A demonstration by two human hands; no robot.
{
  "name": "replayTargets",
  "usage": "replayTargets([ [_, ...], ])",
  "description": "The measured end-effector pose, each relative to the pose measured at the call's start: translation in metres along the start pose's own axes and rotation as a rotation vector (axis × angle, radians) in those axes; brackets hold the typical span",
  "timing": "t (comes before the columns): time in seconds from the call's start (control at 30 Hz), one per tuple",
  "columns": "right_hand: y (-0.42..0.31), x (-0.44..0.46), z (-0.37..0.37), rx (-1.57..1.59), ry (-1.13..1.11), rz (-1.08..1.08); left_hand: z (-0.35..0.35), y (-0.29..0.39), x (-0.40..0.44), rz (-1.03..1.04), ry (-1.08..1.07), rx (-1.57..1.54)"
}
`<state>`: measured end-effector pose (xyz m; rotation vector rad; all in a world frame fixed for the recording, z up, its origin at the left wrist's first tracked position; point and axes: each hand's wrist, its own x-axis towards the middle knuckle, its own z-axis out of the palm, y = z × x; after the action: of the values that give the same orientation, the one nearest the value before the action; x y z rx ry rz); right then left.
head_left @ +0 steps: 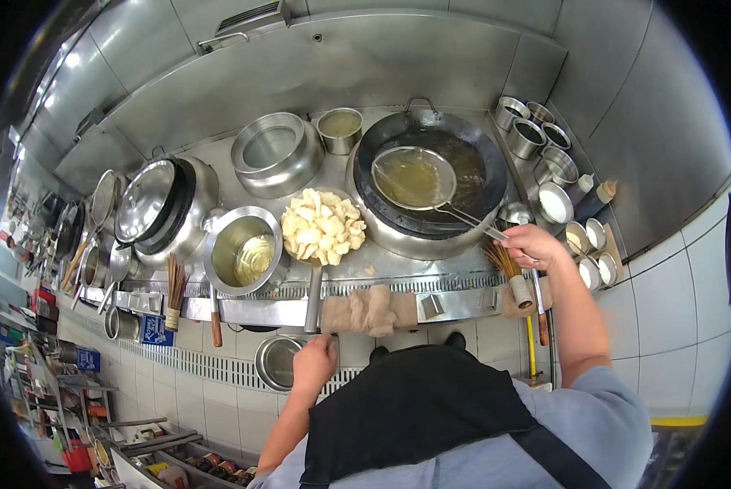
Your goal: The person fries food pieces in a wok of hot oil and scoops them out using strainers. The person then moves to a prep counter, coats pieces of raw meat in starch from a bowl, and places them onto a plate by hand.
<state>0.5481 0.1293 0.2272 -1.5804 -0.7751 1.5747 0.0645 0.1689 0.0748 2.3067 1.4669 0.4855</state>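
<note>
My right hand (pixel 530 246) is closed round the handle of a round mesh strainer (pixel 414 178). The strainer's bowl lies over a large black wok (pixel 496 167) holding dark yellowish oil (pixel 465 155). Below the counter's front edge, my left hand (pixel 315 363) is curled into a loose fist with nothing visible in it. Just above that hand is the end of a metal handle (pixel 314 297), belonging to a utensil heaped with pale, cream-coloured chunks (pixel 323 226). The heap rests on the counter, left of the wok.
A steel pot (pixel 218 253) with yellowish liquid stands left of the heap. Folded brown cloths (pixel 372 311) lie on the front ledge. A bamboo brush (pixel 512 277) is beside my right hand. Seasoning pots (pixel 528 138) line the right wall. A lidded wok (pixel 147 200) stands left.
</note>
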Motion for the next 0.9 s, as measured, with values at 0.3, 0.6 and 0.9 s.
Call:
replayTargets([
  [0.3, -0.009, 0.063, 0.008, 0.202, -0.030, -0.150, 0.009, 0.017, -0.009, -0.116, 0.114, 0.024],
  [0.6, -0.073, 0.033, -0.083, -0.557, 0.373, -0.331, 0.094, 0.031, -0.096, -0.509, -0.030, 0.089],
  [0.9, -0.053, 0.099, -0.131, -1.062, 0.474, -0.574, 0.218, 0.012, -0.233, -0.800, -0.373, -0.097],
])
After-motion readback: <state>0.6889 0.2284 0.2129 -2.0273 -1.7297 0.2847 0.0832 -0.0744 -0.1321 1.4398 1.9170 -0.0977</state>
